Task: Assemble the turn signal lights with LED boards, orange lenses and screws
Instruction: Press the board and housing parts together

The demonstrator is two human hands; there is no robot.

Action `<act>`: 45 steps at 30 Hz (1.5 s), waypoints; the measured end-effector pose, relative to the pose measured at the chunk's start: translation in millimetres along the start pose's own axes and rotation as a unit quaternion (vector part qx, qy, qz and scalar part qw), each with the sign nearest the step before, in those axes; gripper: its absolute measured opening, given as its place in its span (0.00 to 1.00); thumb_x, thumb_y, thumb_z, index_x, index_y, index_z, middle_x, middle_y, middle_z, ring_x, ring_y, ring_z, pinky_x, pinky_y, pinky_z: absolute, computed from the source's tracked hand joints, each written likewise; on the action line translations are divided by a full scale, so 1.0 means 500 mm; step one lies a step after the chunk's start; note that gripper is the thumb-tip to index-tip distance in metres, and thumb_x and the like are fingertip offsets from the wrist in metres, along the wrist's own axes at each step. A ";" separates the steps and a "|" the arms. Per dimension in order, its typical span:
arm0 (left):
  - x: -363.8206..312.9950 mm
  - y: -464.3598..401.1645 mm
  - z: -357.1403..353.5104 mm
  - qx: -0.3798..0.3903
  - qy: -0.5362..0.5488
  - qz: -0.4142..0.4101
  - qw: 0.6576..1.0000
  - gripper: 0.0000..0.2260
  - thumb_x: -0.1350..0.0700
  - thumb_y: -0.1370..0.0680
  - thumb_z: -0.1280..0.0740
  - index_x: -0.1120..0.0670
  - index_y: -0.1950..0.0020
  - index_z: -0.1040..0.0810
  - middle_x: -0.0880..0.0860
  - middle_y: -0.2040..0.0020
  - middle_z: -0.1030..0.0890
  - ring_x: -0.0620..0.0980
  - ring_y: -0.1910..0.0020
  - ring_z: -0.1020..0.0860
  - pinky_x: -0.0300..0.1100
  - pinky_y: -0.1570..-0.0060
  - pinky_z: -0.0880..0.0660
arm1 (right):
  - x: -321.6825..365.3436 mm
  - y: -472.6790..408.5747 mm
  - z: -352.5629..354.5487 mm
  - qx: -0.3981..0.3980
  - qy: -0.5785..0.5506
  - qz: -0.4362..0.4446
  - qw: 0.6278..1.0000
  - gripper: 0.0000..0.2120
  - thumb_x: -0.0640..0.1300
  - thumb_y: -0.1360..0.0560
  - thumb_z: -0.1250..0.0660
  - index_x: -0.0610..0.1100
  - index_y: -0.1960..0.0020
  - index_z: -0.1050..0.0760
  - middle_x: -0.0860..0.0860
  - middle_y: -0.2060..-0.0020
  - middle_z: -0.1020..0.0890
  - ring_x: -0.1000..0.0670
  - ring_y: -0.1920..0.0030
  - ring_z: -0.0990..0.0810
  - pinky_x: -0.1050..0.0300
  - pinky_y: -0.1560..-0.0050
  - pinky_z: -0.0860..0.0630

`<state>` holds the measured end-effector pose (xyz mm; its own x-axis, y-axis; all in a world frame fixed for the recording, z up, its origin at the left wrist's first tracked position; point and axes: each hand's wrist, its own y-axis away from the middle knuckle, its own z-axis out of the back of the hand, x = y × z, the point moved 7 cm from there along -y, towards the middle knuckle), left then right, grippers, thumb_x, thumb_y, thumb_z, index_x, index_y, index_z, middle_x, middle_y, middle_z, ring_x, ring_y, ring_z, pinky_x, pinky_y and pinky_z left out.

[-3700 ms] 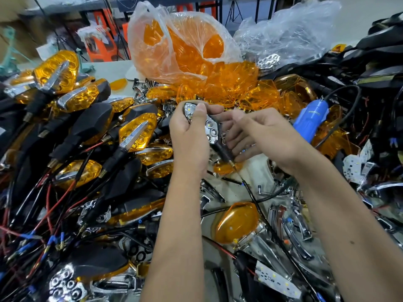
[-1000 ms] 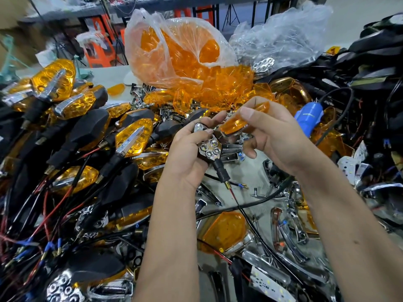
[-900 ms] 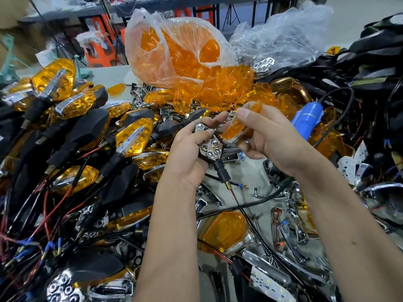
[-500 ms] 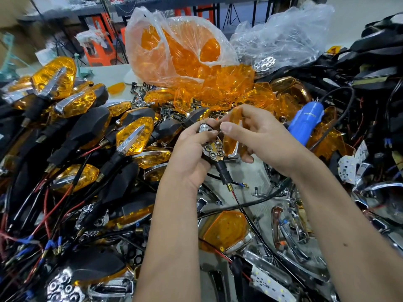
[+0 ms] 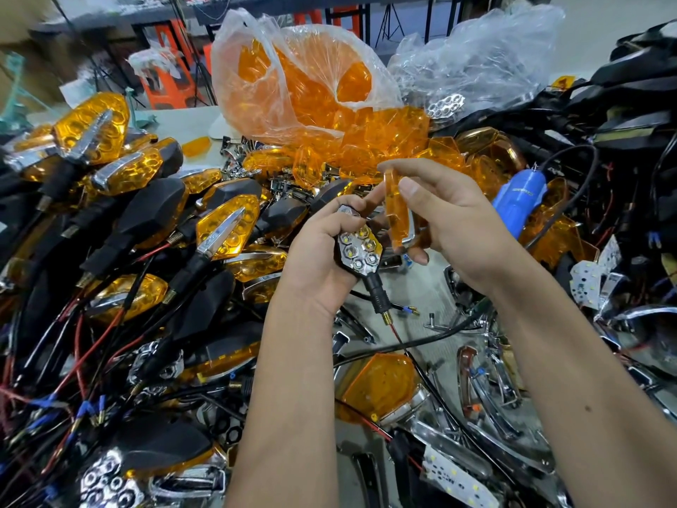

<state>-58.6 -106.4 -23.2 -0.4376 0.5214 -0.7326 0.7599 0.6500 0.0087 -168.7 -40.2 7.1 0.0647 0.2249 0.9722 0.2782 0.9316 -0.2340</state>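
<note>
My left hand (image 5: 322,251) grips a black turn signal housing (image 5: 359,247) with its chrome honeycomb reflector and LEDs facing up; a black stem and a red wire hang below it. Just to its right, my right hand (image 5: 450,229) pinches an orange lens (image 5: 397,210) on edge between thumb and fingers, a small gap away from the housing. A clear bag of orange lenses (image 5: 304,82) spills open behind my hands.
Finished signals with orange lenses (image 5: 227,229) and black stems pile up at the left among red and black wires. A blue electric screwdriver (image 5: 520,199) lies at the right. Chrome trims (image 5: 491,383), a loose lens assembly (image 5: 381,386) and white LED boards (image 5: 454,482) litter the bench in front.
My right hand picked an orange lens from the pile, brought it to the housing, and now tilts it upright a little away from it. My left hand lowered the housing slightly.
</note>
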 end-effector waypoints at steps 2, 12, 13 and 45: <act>0.001 0.001 -0.002 0.003 0.007 0.004 1.000 0.10 0.68 0.32 0.39 0.57 0.54 0.28 0.58 0.48 0.14 0.57 0.54 0.15 0.53 0.60 0.17 | 0.001 0.001 0.006 -0.009 -0.003 -0.005 1.000 0.16 0.48 0.17 0.39 0.49 0.31 0.23 0.42 0.46 0.15 0.31 0.60 0.18 0.57 0.76 0.29; 0.026 0.003 0.027 -0.103 -0.056 0.085 0.989 0.12 0.67 0.20 0.42 0.62 0.41 0.23 0.63 0.47 0.21 0.60 0.50 0.20 0.56 0.40 0.21 | 0.010 0.002 -0.013 0.025 0.093 0.035 0.995 0.12 0.42 0.15 0.36 0.46 0.34 0.21 0.46 0.68 0.21 0.54 0.72 0.25 0.65 0.73 0.31; 0.028 0.003 0.029 -0.115 -0.065 0.092 0.987 0.12 0.67 0.19 0.42 0.63 0.39 0.23 0.64 0.45 0.21 0.61 0.47 0.21 0.60 0.34 0.25 | 0.010 0.002 -0.018 0.027 0.116 0.042 0.992 0.12 0.41 0.15 0.36 0.45 0.33 0.21 0.51 0.70 0.22 0.57 0.72 0.25 0.68 0.73 0.30; 0.039 0.021 0.031 -0.155 0.013 0.144 0.977 0.22 0.60 0.17 0.41 0.59 0.66 0.14 0.56 0.61 0.15 0.52 0.61 0.15 0.44 0.55 0.19 | 0.011 0.001 -0.059 0.017 0.269 0.091 0.959 0.14 0.46 0.22 0.27 0.54 0.37 0.18 0.50 0.52 0.26 0.51 0.56 0.27 0.62 0.55 0.29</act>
<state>-51.6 -98.2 -47.9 -0.2422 0.7191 -0.6513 0.6734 0.6079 0.4207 -139.9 -47.3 12.2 0.5964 0.2129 0.7739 0.1844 0.9021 -0.3902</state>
